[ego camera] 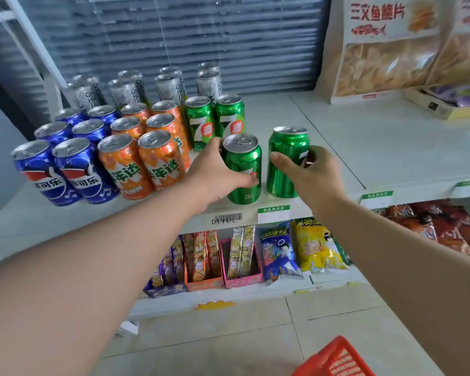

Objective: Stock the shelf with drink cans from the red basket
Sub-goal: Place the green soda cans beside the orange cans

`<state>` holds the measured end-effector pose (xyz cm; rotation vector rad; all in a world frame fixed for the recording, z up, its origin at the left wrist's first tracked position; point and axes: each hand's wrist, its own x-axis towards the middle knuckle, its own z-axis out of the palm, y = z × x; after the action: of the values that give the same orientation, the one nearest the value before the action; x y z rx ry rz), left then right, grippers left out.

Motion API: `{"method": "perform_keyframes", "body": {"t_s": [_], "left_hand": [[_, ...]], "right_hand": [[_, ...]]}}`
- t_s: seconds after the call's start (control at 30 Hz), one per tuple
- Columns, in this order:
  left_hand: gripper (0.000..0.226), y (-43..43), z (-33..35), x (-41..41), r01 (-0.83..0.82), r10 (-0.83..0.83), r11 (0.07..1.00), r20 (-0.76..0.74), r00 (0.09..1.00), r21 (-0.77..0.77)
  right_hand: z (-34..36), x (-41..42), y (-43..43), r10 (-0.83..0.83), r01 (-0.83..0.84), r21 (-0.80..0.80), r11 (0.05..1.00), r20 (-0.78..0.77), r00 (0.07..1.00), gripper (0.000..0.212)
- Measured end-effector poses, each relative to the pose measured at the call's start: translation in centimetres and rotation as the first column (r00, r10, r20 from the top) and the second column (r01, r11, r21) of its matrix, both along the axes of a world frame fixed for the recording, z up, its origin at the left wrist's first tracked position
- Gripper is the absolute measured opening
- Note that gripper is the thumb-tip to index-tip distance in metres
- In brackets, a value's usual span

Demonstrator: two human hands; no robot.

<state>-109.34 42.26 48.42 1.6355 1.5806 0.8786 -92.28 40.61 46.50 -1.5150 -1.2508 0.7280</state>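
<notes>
Two green cans stand at the front of the white shelf (337, 147). My left hand (217, 175) grips the left green can (243, 169), thumb across its front and fingers behind it. My right hand (307, 175) grips the right green can (285, 158) from its right side. Two more green cans (215, 120) stand just behind them. Further left are rows of orange cans (147, 147), blue cans (65, 158) and silver cans (147, 88) at the back. A corner of the red basket (337, 359) shows on the floor at the bottom right.
Large snack bags (385, 50) and a yellow box (451, 104) stand on the shelf's right side. The shelf below holds snack packets (277, 248) and small display boxes (242, 267). Bare shelf surface lies to the right of the green cans.
</notes>
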Motion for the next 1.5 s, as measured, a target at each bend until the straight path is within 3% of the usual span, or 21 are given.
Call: {"method": "perform_keyframes", "body": {"t_s": [0.13,0.23,0.3,0.37,0.43,0.5,0.6,0.67,0.83,1.0,1.5], "left_hand": [[0.079,1.0,0.7,0.1,0.053,-0.056,0.997,-0.056,0.997,-0.059],[0.082,1.7,1.2,0.1,0.079,-0.092,0.992,-0.136,0.986,-0.097],[0.086,1.9,1.4,0.0,0.084,-0.106,0.990,-0.208,0.972,-0.114],[0.097,1.9,1.9,0.1,0.099,-0.134,0.986,-0.270,0.953,-0.136],[0.111,1.7,3.1,0.3,0.113,-0.153,0.979,-0.238,0.959,-0.171],[0.101,1.8,4.3,0.5,0.114,-0.138,0.984,-0.183,0.973,-0.140],[0.065,2.1,5.9,0.7,0.174,-0.173,0.984,-0.388,0.905,-0.034],[0.050,2.6,6.7,0.7,0.237,-0.232,0.971,-0.447,0.864,-0.046],[0.062,4.0,9.1,0.2,0.309,-0.435,0.897,-0.509,0.742,-0.316],[0.053,4.6,8.3,-0.3,0.214,-0.247,0.968,-0.652,0.717,-0.131],[0.038,5.0,9.5,-0.4,0.347,-0.236,0.935,-0.866,0.442,-0.078]], "right_hand": [[-1.0,0.0,0.9,0.022,-0.022,0.002,1.000,-0.014,1.000,0.028],[-1.6,0.0,1.2,0.003,-0.001,-0.037,0.999,0.042,0.999,0.063],[-1.6,-0.4,1.3,-0.013,0.015,-0.034,0.999,0.062,0.998,0.067],[-1.5,-0.6,1.1,-0.032,0.034,-0.026,0.999,0.060,0.998,0.068],[-1.3,-0.6,0.9,-0.044,0.046,-0.020,0.999,0.080,0.996,0.070],[-1.2,-0.6,0.9,-0.044,0.047,-0.033,0.998,0.100,0.994,0.072],[-1.0,-0.6,1.0,-0.042,0.045,-0.035,0.998,0.089,0.995,0.074],[-1.0,-0.6,0.9,-0.044,0.047,-0.031,0.998,0.092,0.995,0.074],[-0.9,-0.7,1.0,-0.052,0.056,-0.031,0.998,0.132,0.990,0.078],[-0.9,-1.1,1.4,-0.051,0.055,-0.027,0.998,0.123,0.991,0.080],[-1.4,-1.6,1.5,-0.077,0.079,-0.011,0.997,0.127,0.989,0.081]]}}
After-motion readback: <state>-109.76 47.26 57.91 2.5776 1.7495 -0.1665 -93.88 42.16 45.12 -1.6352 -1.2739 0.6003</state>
